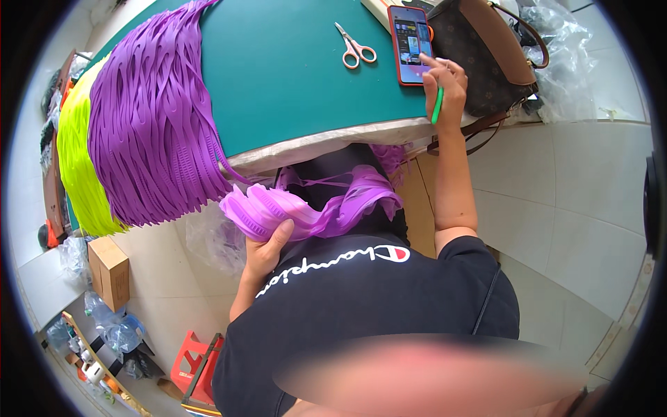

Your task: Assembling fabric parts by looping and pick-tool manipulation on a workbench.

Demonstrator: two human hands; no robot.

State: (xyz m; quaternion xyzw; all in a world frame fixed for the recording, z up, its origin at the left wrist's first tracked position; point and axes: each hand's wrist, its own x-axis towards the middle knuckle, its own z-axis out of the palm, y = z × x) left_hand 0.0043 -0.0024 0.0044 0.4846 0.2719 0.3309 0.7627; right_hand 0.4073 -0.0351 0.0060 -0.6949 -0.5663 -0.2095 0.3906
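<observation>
My left hand (265, 254) is closed around a bundle of light purple rubbery strips (267, 208) above my lap, thumb on top. The bundle droops to the right. My right hand (449, 83) reaches over the far right of the table, with a slim green stick-like tool (438, 105) held in its curled fingers; the tool's tip is hidden. A finger of that hand is on or just above the lit screen of a red-cased phone (410, 35). To the left of the phone lie small scissors (355, 48) with pale pink handles.
Dark purple strips (149, 118) hang in a thick pile over the table's left edge, beside yellow-green ones (75, 146). A brown handbag (479, 52) sits beside the phone on the green tabletop (278, 76). On the floor stand a cardboard box (109, 272) and a red stool (194, 368).
</observation>
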